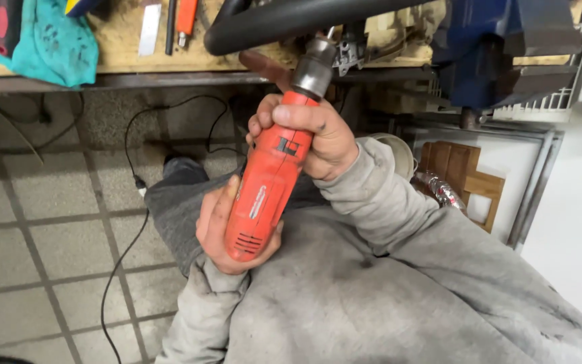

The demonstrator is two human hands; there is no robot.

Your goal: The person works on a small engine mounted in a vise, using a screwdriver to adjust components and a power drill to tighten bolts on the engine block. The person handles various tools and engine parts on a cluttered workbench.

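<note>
Both hands wrapped on the red electric drill (pixel 267 185), angled up under the workbench (pixel 122 34); left hand (pixel 220 229) cupping its rear end; right hand (pixel 321 138) gripping near the chuck (pixel 314 67), against a black tube (pixel 291 20); blue vise (pixel 486 54) beside.

There is one view only, from a camera worn on the person's head, so no second view shares the scene. It looks steeply down and forward, close over the grey-sleeved arms and lap, which fill the lower frame. At the top edge it catches the front of the wooden-topped desk (pixel 122 40), and at left the beige tiled floor (pixel 55 236) below.
</note>
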